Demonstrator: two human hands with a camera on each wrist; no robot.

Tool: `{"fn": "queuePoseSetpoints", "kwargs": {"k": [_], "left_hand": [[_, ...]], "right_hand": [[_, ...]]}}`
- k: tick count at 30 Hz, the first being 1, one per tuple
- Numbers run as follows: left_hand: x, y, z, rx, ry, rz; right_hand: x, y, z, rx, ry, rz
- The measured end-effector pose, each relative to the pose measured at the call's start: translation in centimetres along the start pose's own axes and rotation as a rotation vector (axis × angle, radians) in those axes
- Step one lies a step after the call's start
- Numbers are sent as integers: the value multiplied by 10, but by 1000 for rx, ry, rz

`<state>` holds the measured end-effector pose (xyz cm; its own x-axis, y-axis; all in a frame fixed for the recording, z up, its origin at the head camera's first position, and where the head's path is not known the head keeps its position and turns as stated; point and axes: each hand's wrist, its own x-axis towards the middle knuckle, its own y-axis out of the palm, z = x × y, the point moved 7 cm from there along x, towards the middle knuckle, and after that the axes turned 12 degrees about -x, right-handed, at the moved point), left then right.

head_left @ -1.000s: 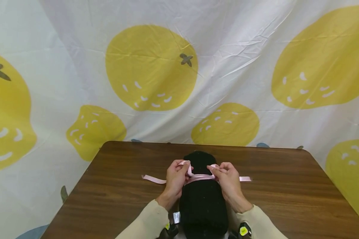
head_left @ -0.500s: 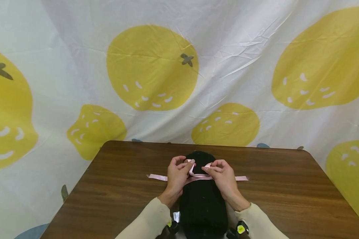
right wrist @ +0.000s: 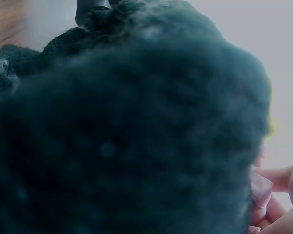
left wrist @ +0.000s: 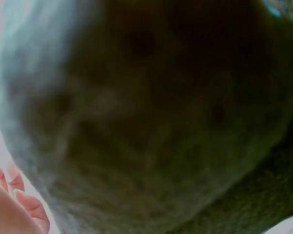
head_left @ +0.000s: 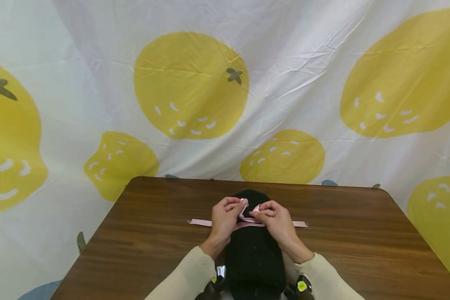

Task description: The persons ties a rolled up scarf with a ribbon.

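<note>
Head view: low in the middle of the frame, a rolled black cloth bundle point(head_left: 254, 250) lies lengthwise on the brown desk point(head_left: 142, 233). A pink ribbon point(head_left: 247, 223) runs across it, with one end flat on the desk to the left and the other to the right. The left hand point(head_left: 224, 218) and right hand point(head_left: 275, 218) sit on top of the bundle, close together, each grip pinching a small loop of ribbon. A fruit-print sheet point(head_left: 225, 83) fills the upper frame.

Left wrist view: the blurred dark bundle point(left wrist: 151, 117) fills the frame; fingertips point(left wrist: 24, 204) show at lower left.

Right wrist view: the bundle point(right wrist: 122, 131) fills most of the frame; fingers point(right wrist: 278, 180) at lower right pinch a pale bit of ribbon point(right wrist: 261, 187).
</note>
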<state>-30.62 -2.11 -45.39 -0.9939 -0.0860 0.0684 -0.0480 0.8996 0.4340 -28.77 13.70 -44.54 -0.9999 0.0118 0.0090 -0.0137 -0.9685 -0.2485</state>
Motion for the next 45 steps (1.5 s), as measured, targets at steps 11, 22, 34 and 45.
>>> {"fn": "queuePoseSetpoints", "kwargs": {"k": [11,22,34,45], "left_hand": [[-1,5,-5,9,10,74],[-1,18,-5,90,62,253],[-6,25,-8,370,169,415],[-16,30,-29,447,233,363]], "right_hand": [[0,3,6,-28,-47,68],[0,6,8,-94,-84,160],[-2,9,16,-126,-214,242],[-4,12,22,-138,-316,245]]}}
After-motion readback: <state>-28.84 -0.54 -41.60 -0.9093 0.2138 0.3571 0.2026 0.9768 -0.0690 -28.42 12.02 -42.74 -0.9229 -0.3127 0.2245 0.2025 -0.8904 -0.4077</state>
